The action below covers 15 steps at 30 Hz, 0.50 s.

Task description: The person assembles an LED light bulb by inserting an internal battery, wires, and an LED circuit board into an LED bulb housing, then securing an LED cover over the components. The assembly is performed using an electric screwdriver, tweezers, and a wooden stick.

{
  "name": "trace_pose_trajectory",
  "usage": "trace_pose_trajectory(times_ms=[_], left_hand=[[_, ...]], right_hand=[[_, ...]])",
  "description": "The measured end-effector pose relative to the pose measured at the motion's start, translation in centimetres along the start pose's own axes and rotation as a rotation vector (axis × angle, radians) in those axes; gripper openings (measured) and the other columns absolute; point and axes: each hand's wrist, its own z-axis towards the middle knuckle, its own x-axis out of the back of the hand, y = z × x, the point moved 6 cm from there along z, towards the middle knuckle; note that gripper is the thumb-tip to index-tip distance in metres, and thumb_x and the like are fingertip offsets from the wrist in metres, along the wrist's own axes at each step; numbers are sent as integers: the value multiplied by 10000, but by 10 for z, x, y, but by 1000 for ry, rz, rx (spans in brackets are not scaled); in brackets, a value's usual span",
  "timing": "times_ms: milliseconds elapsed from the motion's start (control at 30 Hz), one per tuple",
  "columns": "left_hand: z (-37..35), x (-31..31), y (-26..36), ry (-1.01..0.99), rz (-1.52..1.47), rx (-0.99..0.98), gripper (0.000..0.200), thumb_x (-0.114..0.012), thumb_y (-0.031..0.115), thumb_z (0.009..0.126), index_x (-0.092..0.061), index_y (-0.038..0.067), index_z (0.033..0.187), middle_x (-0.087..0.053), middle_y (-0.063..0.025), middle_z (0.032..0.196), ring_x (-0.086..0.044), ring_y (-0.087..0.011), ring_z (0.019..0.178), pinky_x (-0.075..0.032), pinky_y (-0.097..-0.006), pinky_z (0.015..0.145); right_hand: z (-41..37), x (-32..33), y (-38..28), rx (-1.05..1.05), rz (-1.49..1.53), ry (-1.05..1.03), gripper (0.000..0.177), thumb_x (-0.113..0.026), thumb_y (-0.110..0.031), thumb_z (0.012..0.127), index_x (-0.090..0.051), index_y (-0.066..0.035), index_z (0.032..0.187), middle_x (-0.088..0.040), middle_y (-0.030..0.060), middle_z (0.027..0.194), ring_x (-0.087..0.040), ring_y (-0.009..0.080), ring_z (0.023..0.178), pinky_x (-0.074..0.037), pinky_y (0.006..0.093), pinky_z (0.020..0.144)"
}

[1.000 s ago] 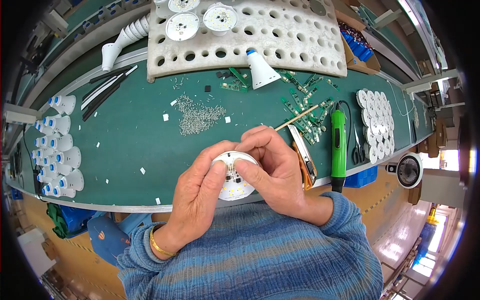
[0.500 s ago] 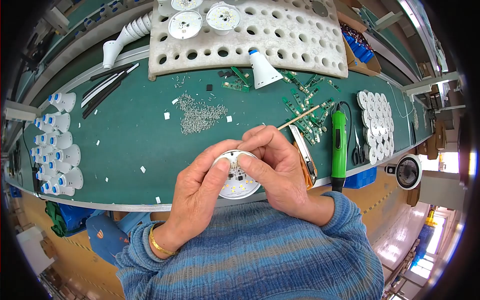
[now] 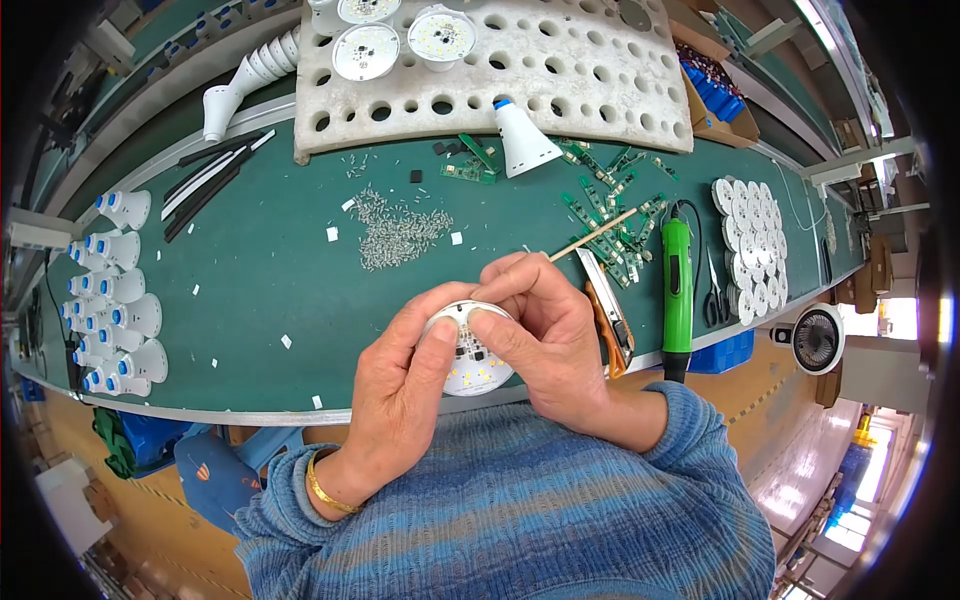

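Between both hands, close to the table's front edge, is a round white LED board (image 3: 478, 372) with yellow LEDs and dark chips facing up. My left hand (image 3: 405, 375) grips its left side, thumb flat on the top face. From the right, my right hand (image 3: 545, 335) holds it too, thumb pressed near the upper part and fingers curled behind. A thin wooden stick (image 3: 597, 237) juts out past the right-hand fingers toward the green circuit boards (image 3: 610, 205). The underside of the LED board is hidden by the fingers.
A pile of small metal pins (image 3: 400, 232) lies beyond my hands. To the right are a box cutter (image 3: 607, 320), a green electric screwdriver (image 3: 677, 290), scissors (image 3: 714, 295) and stacked white discs (image 3: 750, 245). White lamp housings (image 3: 125, 320) stand left; a holed foam block (image 3: 480, 85) spans the back.
Both hands keep their hold on the LED board, with only a very slight shift of the fingers. The whole view has moved a little.
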Motion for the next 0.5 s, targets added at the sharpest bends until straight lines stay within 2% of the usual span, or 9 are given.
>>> trace_pose_trajectory(times_ms=[167,367,500], left_hand=[[0,0,0,-16,56,-38,299,-425,177,984,-536,9,1205,-608,-51,1019,-538,-84,907,-446,-229,791],[2,1,-3,1,3,49,296,-434,164,974,-544,-21,1177,-615,-46,999,-544,-79,921,-445,-236,807],[1,3,-4,21,5,40,295,-444,178,972,-556,-13,1168,-614,-41,991,-543,-75,913,-447,-230,796]], right_hand=[[-1,0,1,-4,8,13,121,-614,-29,858,-521,-28,935,-458,-18,855,-380,8,682,-313,175,563],[0,2,5,-64,-6,45,108,-606,-17,848,-516,-22,907,-460,-36,795,-366,-7,626,-296,175,511],[0,2,10,-97,5,43,102,-603,-27,850,-519,-19,907,-471,-43,736,-376,-10,610,-306,177,498]])
